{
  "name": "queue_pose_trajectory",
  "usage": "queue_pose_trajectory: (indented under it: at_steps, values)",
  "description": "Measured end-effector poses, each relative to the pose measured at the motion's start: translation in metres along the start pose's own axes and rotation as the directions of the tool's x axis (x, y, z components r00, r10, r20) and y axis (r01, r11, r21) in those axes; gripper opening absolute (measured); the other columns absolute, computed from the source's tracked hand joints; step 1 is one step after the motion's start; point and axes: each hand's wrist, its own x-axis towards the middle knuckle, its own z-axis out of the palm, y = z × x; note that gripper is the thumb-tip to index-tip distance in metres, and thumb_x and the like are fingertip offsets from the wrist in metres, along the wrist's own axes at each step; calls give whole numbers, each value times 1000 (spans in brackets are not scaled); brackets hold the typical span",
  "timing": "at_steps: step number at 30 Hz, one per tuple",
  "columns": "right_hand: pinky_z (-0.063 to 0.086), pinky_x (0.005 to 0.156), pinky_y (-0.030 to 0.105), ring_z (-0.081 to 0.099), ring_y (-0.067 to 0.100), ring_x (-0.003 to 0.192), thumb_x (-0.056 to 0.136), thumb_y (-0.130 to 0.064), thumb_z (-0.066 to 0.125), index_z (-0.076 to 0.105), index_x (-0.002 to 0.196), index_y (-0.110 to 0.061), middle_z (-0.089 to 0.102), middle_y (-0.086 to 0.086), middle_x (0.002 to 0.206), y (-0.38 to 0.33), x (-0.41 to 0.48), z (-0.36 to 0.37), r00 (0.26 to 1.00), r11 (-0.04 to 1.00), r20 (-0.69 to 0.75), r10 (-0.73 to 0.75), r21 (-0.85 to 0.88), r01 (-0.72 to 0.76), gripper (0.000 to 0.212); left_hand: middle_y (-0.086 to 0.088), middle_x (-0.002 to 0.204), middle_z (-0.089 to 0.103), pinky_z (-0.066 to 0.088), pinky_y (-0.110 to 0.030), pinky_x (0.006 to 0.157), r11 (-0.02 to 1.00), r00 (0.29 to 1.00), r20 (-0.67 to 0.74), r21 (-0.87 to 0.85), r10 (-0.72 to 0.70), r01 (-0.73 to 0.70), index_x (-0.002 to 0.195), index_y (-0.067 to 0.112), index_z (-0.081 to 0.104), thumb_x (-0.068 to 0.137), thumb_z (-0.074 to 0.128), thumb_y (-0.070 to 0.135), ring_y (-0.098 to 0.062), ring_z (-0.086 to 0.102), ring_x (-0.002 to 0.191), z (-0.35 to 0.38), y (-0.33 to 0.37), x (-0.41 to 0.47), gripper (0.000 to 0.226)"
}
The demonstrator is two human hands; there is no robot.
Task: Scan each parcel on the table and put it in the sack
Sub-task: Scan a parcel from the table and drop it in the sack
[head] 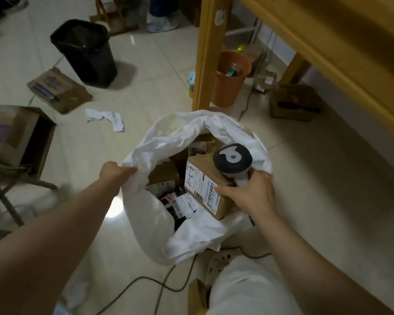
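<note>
Head view. My left grip (117,172) pinches the rim of the white sack (175,235), which sits on the floor with its mouth held wide. My right grip (253,194) clamps a brown parcel (205,189), label up, together with the scanner (232,160) handle, over the sack's mouth. Other boxes lie inside, below it. Table leg (208,53) stands just behind the sack.

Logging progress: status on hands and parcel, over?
Left hand grips white sack rim. Right hand holds scanner and cardboard parcel over sack mouth. Nothing blocking the drop.
</note>
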Motion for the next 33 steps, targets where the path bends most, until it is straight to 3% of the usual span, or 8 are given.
queue_pose_trajectory:
  at_steps: [3, 7, 11, 15, 22, 25, 29, 33]
  values:
    - [40, 88, 27, 51, 24, 114, 59, -41, 86, 59, 117, -21, 47, 6, 127, -10, 8, 12, 998, 997, 56, -41, -68, 45, 68, -12, 60, 50, 43, -36, 59, 980, 971, -158, -60, 178, -189, 58, 2, 54, 71, 64, 27, -30, 53, 66, -15, 23, -5, 30]
    - [40, 97, 34, 48, 26, 120, 62, -37, 86, 55, 121, -16, 48, 8, 128, -37, 19, 38, 986, 999, 165, -34, 31, 29, 70, -14, 80, 62, 49, -37, 70, 956, 932, -238, -38, 273, -290, 81, 6, 67, 85, 61, 18, -29, 58, 74, -34, 43, -17, 14]
    - [45, 95, 33, 55, 27, 115, 73, -23, 81, 57, 118, -6, 60, 9, 117, -54, 14, 59, 929, 983, 367, -49, 183, -21, 55, -13, 82, 63, 44, -33, 68, 965, 944, -212, -19, 251, -261, 83, 6, 67, 86, 60, 16, -27, 58, 76, -37, 32, -27, 12]
    - [54, 87, 44, 61, 25, 101, 75, -19, 78, 57, 107, -11, 60, 4, 99, -40, -2, 58, 935, 979, 355, -26, 196, -47, 39, -15, 90, 64, 47, -34, 72, 979, 968, -149, 22, 202, -201, 97, 2, 70, 91, 56, 12, -30, 60, 82, -35, 22, -33, 18]
    - [55, 62, 26, 63, 15, 62, 84, -14, 71, 59, 91, -12, 67, 6, 73, -12, -37, -13, 959, 887, 284, -21, 447, -113, 14, -13, 100, 60, 53, -39, 75, 951, 975, 1, 220, 221, -216, 119, 5, 55, 81, 61, 19, -32, 60, 86, -17, 32, -72, 41]
    - [54, 54, 24, 63, 14, 54, 85, -22, 70, 61, 87, -12, 68, 8, 69, -14, -57, -53, 979, 858, 202, -32, 508, -77, 14, -11, 115, 62, 55, -45, 83, 867, 923, 89, 320, 374, -382, 129, 20, 50, 71, 52, 39, -30, 62, 97, 4, 59, -101, 61]
    - [48, 42, 23, 58, 16, 43, 85, -27, 70, 64, 91, 0, 64, 9, 59, -14, -89, -116, 997, 787, 83, -1, 615, -50, 28, -11, 149, 40, 36, -46, 108, 706, 791, 210, 360, 575, -610, 150, 18, 29, 91, 56, 34, -32, 42, 133, 30, 124, -202, 67]
    - [45, 42, 25, 52, 16, 39, 84, -22, 72, 63, 83, -1, 58, 7, 52, -8, -126, -184, 998, 646, -45, 54, 763, -1, 23, -6, 145, 47, 39, -46, 107, 555, 601, 299, 231, 741, -799, 147, 23, 37, 87, 61, 31, -26, 48, 128, 60, 176, -288, 65]
